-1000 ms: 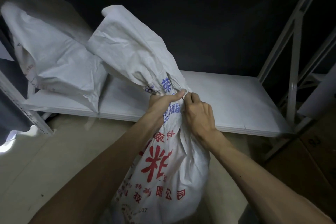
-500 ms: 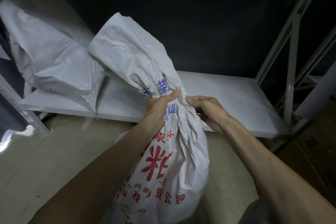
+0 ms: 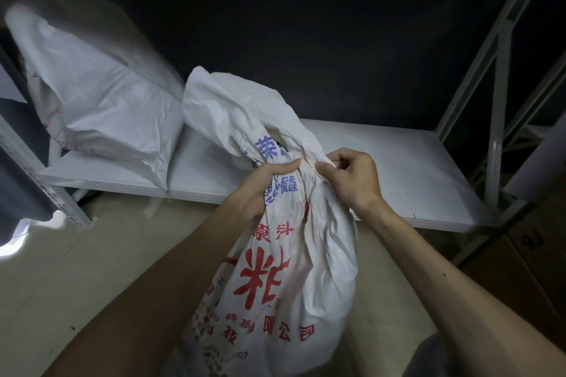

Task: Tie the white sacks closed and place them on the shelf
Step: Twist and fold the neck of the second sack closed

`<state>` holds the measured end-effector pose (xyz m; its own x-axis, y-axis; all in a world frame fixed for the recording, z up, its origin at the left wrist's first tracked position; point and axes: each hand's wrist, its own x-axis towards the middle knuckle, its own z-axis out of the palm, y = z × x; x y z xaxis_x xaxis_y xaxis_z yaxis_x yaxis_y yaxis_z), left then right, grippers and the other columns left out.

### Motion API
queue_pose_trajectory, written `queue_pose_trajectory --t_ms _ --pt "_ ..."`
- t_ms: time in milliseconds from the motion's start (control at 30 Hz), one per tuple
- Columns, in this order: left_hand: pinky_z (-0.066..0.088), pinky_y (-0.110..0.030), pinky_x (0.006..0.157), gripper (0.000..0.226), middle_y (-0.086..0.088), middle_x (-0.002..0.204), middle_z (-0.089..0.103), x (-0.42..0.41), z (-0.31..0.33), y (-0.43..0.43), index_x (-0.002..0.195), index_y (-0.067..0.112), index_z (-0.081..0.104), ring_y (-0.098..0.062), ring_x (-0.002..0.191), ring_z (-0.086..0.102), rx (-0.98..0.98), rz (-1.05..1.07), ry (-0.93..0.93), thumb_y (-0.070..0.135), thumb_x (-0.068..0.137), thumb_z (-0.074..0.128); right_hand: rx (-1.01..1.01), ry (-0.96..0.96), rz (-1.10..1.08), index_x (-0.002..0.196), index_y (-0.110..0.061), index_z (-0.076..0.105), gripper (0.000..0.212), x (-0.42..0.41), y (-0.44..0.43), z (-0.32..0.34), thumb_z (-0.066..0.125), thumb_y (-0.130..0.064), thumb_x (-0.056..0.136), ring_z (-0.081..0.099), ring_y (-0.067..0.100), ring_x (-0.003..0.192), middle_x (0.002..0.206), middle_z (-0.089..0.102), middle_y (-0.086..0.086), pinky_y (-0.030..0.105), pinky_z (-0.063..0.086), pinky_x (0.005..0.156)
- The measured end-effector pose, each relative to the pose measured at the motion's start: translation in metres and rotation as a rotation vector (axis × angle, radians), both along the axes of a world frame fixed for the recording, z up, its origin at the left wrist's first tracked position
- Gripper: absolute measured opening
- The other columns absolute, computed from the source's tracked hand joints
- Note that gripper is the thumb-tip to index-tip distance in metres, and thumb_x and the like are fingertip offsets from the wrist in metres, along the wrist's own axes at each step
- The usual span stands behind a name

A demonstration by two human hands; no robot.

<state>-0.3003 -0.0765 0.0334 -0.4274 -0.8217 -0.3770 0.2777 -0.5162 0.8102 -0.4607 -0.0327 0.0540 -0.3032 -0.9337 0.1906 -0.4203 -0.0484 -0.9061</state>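
Observation:
A filled white sack [image 3: 275, 294] with red and blue printed characters stands on the floor in front of the shelf. My left hand [image 3: 260, 187] is clenched around its gathered neck from the left. My right hand [image 3: 352, 174] pinches the bunched fabric at the neck from the right. The loose top of the sack flops back and left above my hands. A second white sack [image 3: 101, 101] lies at the left end of the white shelf board [image 3: 382, 168].
Grey metal uprights and braces [image 3: 493, 138] frame the shelf on the right, and a perforated post [image 3: 46, 193] stands at the left. An upper shelf edge runs across the top. Cardboard boxes [image 3: 526, 254] sit at the lower right. Pale floor lies below.
The sack's loose top has dropped lower and folded over. My right hand moved from beside the neck back onto it and now pinches the fabric. My left hand kept its grip.

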Motion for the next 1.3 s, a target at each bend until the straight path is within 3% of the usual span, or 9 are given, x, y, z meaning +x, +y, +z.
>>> queue_pose_trajectory --t_ms 200,367,500,600,700,900,1100,1200,1300 --pt "0.057 -0.042 0.085 0.035 -0.015 0.102 0.076 0.007 -0.007 -0.006 0.100 0.006 0.076 -0.028 0.089 0.074 0.011 0.052 0.001 0.020 0.069 0.079 -0.225 0.281 -0.108 0.073 -0.012 0.059 0.011 -0.002 0.001 -0.004 0.061 -0.016 0.083 0.054 0.018 0.062 0.064 0.058 -0.002 0.035 0.045 0.059" --pt "0.059 -0.038 0.074 0.026 -0.014 0.097 0.077 0.006 -0.005 -0.003 0.106 0.003 0.074 -0.029 0.083 0.075 0.026 0.056 -0.029 0.016 0.083 0.073 -0.303 0.537 -0.171 0.075 -0.009 0.049 0.012 -0.003 -0.003 -0.007 0.055 -0.013 0.084 0.048 0.025 0.062 0.068 0.053 0.004 0.040 0.045 0.058" --pt "0.057 -0.040 0.087 0.022 -0.015 0.102 0.076 0.002 0.000 -0.001 0.103 0.002 0.074 -0.030 0.090 0.074 -0.015 0.052 0.001 0.015 0.086 0.069 -0.294 0.693 -0.158 0.082 -0.010 0.045 0.009 -0.002 -0.003 -0.010 0.050 -0.012 0.090 0.046 0.029 0.062 0.074 0.048 0.011 0.040 0.043 0.055" --pt "0.055 -0.043 0.093 0.028 -0.018 0.108 0.074 -0.006 0.004 0.003 0.108 0.000 0.073 -0.032 0.096 0.073 -0.066 0.017 0.037 0.015 0.085 0.069 -0.198 0.761 -0.083 0.104 -0.010 0.052 0.012 -0.002 -0.004 -0.012 0.044 -0.014 0.096 0.055 0.033 0.077 0.097 0.051 0.013 0.033 0.043 0.060" --pt "0.053 -0.049 0.099 0.057 -0.023 0.122 0.068 -0.008 0.003 -0.001 0.121 -0.002 0.067 -0.037 0.108 0.069 -0.122 0.058 0.057 0.021 0.071 0.083 -0.184 0.554 0.015 0.133 -0.018 0.045 0.037 0.006 -0.002 -0.006 0.042 -0.030 0.098 0.054 0.019 0.107 0.132 0.048 -0.002 0.023 0.042 0.077" --pt "0.054 -0.053 0.096 0.060 -0.021 0.112 0.073 -0.013 -0.004 -0.005 0.118 0.000 0.068 -0.037 0.101 0.072 -0.169 0.190 0.012 0.022 0.065 0.086 -0.207 0.778 0.120 0.098 -0.011 0.038 0.004 0.009 0.010 -0.006 0.040 -0.010 0.095 0.043 0.030 0.072 0.099 0.051 0.016 0.031 0.032 0.062" --pt "0.058 -0.052 0.087 0.047 -0.017 0.098 0.077 -0.028 -0.006 0.002 0.105 0.001 0.073 -0.034 0.089 0.075 -0.188 0.371 -0.007 0.014 0.062 0.089 -0.265 0.850 0.043 0.108 -0.006 0.050 0.017 0.003 0.004 -0.011 0.043 -0.011 0.094 0.053 0.035 0.070 0.104 0.057 0.020 0.030 0.037 0.059" --pt "0.059 -0.051 0.087 0.048 -0.017 0.098 0.077 -0.027 -0.007 0.001 0.105 -0.001 0.073 -0.034 0.090 0.075 -0.179 0.389 0.008 0.013 0.063 0.091 -0.316 0.829 0.109 0.104 -0.003 0.054 0.038 0.011 0.004 -0.013 0.027 -0.026 0.088 0.052 0.034 0.062 0.092 0.059 0.018 0.031 0.041 0.054" --pt "0.058 -0.052 0.088 0.048 -0.020 0.101 0.075 -0.027 -0.006 0.004 0.109 -0.004 0.071 -0.035 0.093 0.074 -0.128 0.362 0.051 0.011 0.067 0.090 -0.318 0.766 0.128 0.097 -0.003 0.054 0.027 0.013 0.003 -0.012 0.036 -0.021 0.090 0.056 0.035 0.065 0.088 0.062 0.017 0.038 0.049 0.056"
